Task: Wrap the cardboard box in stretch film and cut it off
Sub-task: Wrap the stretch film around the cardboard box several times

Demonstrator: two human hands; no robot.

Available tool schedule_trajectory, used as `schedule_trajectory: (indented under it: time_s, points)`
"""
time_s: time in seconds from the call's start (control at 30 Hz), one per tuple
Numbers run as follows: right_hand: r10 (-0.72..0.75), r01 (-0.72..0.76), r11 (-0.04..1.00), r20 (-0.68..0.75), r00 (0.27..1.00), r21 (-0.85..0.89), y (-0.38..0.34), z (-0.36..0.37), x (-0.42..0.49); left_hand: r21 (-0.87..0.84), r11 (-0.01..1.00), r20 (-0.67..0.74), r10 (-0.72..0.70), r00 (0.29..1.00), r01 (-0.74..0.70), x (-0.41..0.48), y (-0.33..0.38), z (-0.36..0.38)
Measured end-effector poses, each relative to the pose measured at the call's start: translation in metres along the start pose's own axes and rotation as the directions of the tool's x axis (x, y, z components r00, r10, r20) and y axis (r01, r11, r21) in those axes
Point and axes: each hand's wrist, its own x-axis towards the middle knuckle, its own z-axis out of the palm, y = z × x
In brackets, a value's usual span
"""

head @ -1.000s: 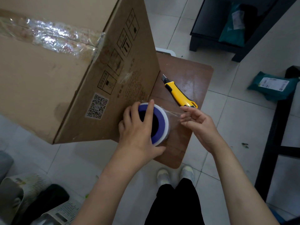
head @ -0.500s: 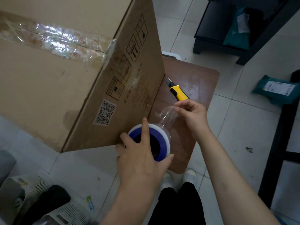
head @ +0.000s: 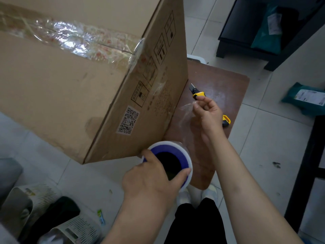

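Note:
A large cardboard box (head: pixel 66 95) fills the upper left, standing on a small brown table (head: pixel 226 88), with a crumpled band of clear film across its top face. My left hand (head: pixel 151 180) grips the stretch film roll (head: pixel 182 152), white with a blue core, at the box's near lower corner. My right hand (head: pixel 209 113) pinches the loose film end (head: pixel 186 110) and holds it stretched up beside the box's printed side. A yellow utility knife (head: pixel 198 94) lies on the table, partly hidden under my right hand.
White plastic baskets (head: pixel 44 217) sit on the tiled floor at lower left. A dark bench (head: pixel 246 46) with teal parcels stands at upper right, another teal parcel (head: pixel 304 97) lies on the floor, and a black frame (head: pixel 306 173) runs down the right edge. My feet are under the table's near edge.
My left hand has drawn the roll down and toward me, off the box's side. My right hand has pulled the film end up and away, lengthening the free film.

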Motion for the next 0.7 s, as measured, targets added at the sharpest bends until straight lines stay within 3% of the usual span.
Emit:
schedule_trajectory:
  time_s: [0.07, 0.13, 0.17, 0.27, 0.33, 0.4, 0.53, 0.7]
  points:
    - [0.057, -0.056, 0.997, -0.024, 0.998, 0.058, 0.000, 0.000, 0.003, -0.009, 0.998, -0.077, 0.058, 0.995, -0.059, -0.013, -0.002, -0.003]
    - [0.101, -0.096, 0.988, -0.033, 0.994, 0.123, -0.001, 0.001, 0.005, 0.028, 0.980, -0.324, 0.194, 0.926, -0.195, -0.022, -0.002, -0.004]
    - [0.117, -0.111, 0.982, -0.035, 0.992, 0.155, -0.001, 0.002, 0.004, 0.032, 0.967, -0.382, 0.245, 0.891, -0.252, -0.021, 0.000, -0.006]
    - [0.149, -0.135, 0.963, -0.044, 0.988, 0.232, 0.000, 0.004, 0.002, 0.177, 0.894, -0.285, 0.448, 0.848, -0.413, 0.001, 0.002, 0.001]
    - [0.151, -0.136, 0.959, -0.042, 0.988, 0.247, 0.000, 0.005, 0.000, 0.248, 0.852, -0.192, 0.509, 0.839, -0.460, 0.021, -0.002, 0.004]
    - [0.145, -0.131, 0.962, -0.041, 0.989, 0.238, 0.001, 0.005, 0.000, 0.234, 0.834, -0.212, 0.545, 0.811, -0.499, 0.030, -0.009, 0.012]
    - [0.127, -0.109, 0.970, -0.071, 0.989, 0.215, 0.004, 0.010, 0.001, 0.165, 0.876, -0.294, 0.482, 0.825, -0.453, 0.024, -0.007, 0.030]
    - [0.129, -0.106, 0.970, -0.098, 0.987, 0.219, 0.010, 0.016, 0.009, -0.082, 0.975, -0.318, 0.168, 0.933, -0.204, 0.009, -0.008, 0.050]
